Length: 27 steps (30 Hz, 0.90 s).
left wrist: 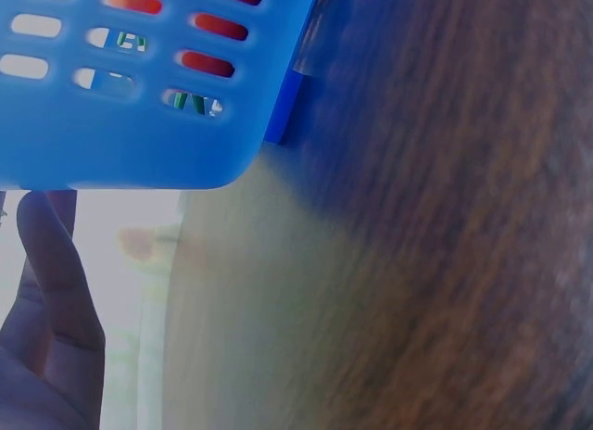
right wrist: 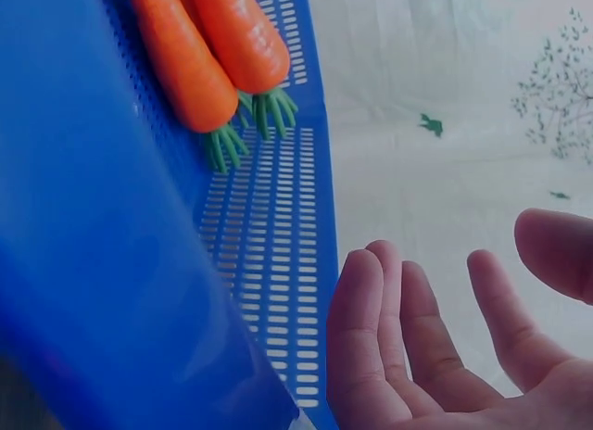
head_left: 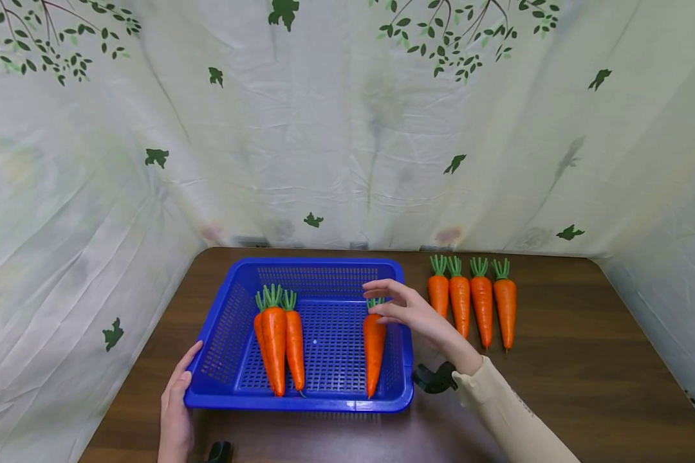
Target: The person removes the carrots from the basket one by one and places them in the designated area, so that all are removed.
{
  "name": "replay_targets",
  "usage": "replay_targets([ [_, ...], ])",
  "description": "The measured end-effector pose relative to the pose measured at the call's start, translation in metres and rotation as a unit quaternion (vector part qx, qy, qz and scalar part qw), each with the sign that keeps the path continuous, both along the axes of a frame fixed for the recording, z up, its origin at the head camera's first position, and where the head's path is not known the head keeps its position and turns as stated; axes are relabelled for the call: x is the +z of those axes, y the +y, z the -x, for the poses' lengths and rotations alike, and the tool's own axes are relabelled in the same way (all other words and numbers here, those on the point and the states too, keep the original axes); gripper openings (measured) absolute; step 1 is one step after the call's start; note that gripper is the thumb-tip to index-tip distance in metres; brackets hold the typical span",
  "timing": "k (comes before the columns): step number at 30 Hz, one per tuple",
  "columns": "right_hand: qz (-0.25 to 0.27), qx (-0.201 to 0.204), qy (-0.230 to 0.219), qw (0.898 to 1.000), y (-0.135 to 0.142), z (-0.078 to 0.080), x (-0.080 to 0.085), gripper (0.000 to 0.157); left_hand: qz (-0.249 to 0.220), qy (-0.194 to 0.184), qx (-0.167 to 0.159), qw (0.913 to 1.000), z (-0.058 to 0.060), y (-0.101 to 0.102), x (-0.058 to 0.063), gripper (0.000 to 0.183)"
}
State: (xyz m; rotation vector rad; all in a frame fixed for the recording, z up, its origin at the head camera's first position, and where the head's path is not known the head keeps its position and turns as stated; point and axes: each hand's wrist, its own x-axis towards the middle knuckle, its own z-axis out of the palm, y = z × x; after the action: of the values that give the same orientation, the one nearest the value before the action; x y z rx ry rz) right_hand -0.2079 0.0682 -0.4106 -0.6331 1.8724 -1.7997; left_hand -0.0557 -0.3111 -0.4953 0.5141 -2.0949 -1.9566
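My L hand (head_left: 176, 411) rests on the L side of 1 blue basket (head_left: 301, 404), fingers fairly straight vs. the rim. My R hand (head_left: 408, 312) is over the basket's R side, fingers loosely apart w/ nothing in them, by the green top of 1 lone carrot (head_left: 373, 354); can't tell if touching. 3 carrots (head_left: 275, 347) lie bunched in the basket's L half. Another 4 carrots (head_left: 482, 308) lie in a row on the table (head_left: 579, 360), R of the basket. 8 total.
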Motion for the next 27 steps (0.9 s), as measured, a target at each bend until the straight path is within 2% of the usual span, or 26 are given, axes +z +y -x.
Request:
replay_targets([
  [9, -0.011, 0.011, -0.007, 1.0, -0.006, -0.002, -0.001, 0.044, 0.001, -0.004, -0.001, 1.0, 0.0, 0.0, 0.0, 0.049],
  [27, -0.076, 0.024, -0.001, 0.997, -0.016, -0.009, -0.001, 0.038, -0.004, -0.004, 0.0, 1.0, 0.001, -0.001, -0.002, 0.049],
])
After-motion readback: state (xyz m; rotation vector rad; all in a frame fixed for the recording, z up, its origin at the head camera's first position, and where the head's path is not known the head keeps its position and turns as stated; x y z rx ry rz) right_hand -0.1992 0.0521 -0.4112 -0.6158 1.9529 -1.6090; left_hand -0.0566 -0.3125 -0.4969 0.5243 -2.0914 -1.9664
